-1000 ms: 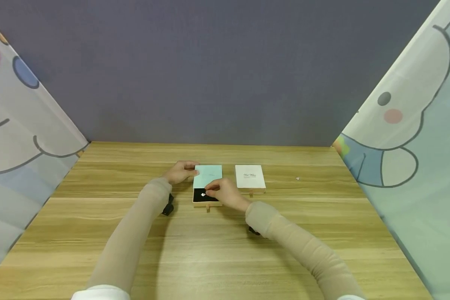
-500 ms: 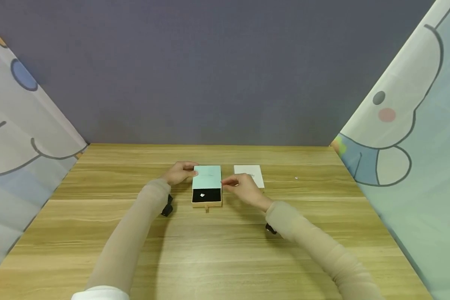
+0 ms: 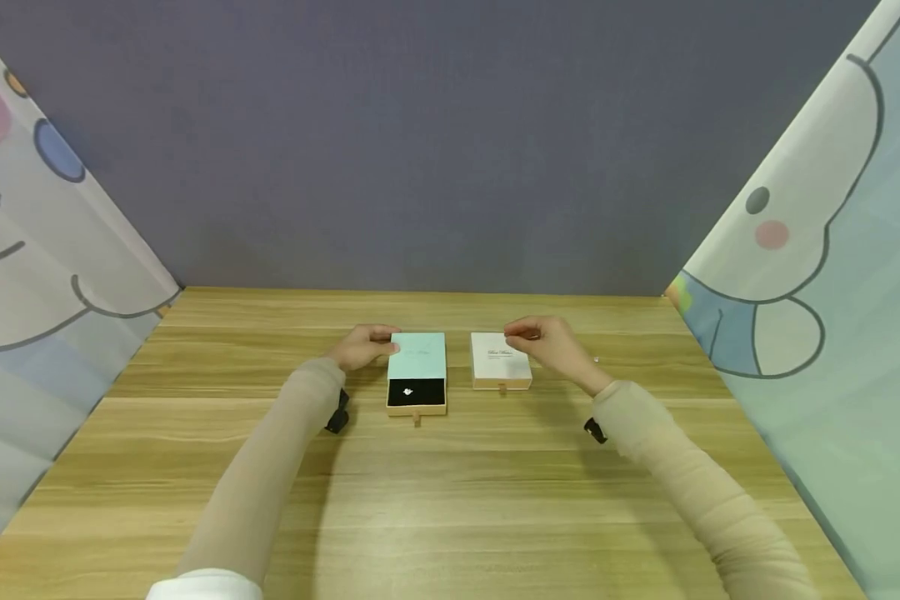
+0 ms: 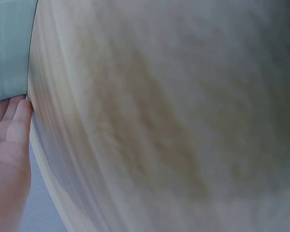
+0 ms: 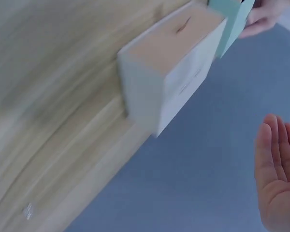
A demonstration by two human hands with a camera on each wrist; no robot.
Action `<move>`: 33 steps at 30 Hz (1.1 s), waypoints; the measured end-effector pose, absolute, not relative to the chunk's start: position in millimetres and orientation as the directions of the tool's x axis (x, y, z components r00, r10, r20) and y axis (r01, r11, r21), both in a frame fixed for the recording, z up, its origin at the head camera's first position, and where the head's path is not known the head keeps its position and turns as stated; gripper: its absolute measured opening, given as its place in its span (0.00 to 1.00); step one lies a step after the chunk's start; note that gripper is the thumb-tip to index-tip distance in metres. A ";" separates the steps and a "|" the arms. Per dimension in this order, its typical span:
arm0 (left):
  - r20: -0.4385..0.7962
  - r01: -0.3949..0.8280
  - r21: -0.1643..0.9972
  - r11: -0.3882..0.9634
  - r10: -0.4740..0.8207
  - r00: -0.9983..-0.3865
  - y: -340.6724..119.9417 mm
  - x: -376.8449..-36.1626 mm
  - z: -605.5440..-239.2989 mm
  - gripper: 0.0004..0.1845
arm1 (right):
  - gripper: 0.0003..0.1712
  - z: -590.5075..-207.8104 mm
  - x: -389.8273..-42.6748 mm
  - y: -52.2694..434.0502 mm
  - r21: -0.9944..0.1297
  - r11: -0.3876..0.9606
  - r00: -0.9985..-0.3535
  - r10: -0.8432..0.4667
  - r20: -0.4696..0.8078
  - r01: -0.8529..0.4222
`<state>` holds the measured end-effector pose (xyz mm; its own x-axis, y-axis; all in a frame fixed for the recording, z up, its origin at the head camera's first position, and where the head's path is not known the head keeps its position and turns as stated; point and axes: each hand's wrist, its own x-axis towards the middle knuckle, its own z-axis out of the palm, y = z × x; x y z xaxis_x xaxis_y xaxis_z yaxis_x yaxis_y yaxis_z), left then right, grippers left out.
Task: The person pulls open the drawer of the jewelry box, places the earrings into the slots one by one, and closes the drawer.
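Note:
A mint box [image 3: 417, 354] lies mid-table with its drawer pulled toward me. The drawer's black insert holds a small silver jewel [image 3: 408, 391]. My left hand [image 3: 381, 343] grips the mint box at its far left corner; in the left wrist view its fingers [image 4: 12, 121] reach the mint box [image 4: 9, 53]. To the right lies a shut white box [image 3: 500, 360]. My right hand [image 3: 521, 335] hovers over that box's far right corner and holds nothing. The right wrist view shows its palm [image 5: 278, 169] with fingers straight, the white box [image 5: 169, 82] ahead of it.
The wooden table [image 3: 450, 500] is walled by a grey back panel and cartoon-print curtains on both sides. A tiny silver piece [image 3: 595, 359] lies on the wood right of the white box. Black straps [image 3: 336, 412] sit at both wrists.
My right hand left the jewel in the open drawer and moved right and away from me, to above the white box. The left hand and the mint box stayed put.

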<state>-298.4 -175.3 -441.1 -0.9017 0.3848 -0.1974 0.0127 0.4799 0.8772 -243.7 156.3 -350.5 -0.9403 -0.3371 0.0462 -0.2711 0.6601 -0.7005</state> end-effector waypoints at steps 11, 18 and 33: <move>-0.196 0.011 0.883 0.470 0.389 -0.900 -174.8 -301.3 -444.4 0.27 | 0.15 -350.0 -260.9 208.5 -0.609 0.732 -0.947 -0.300 0.114 -0.305; -0.191 0.012 0.888 0.461 0.391 -0.900 -175.5 -301.1 -442.3 0.27 | 0.16 -352.1 -264.1 234.3 -0.562 0.783 -0.956 -0.290 0.052 -0.268; -0.190 0.026 0.883 0.469 0.407 -0.893 -179.1 -301.6 -441.7 0.27 | 0.16 -373.1 -275.5 277.9 -0.392 0.862 -0.946 -0.313 0.089 -0.322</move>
<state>-301.6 -179.1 -441.7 -0.8932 0.4074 -0.1902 0.0259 0.4689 0.8829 -275.5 277.9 -373.1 -0.9456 -0.3127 0.0894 -0.3220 0.8619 -0.3918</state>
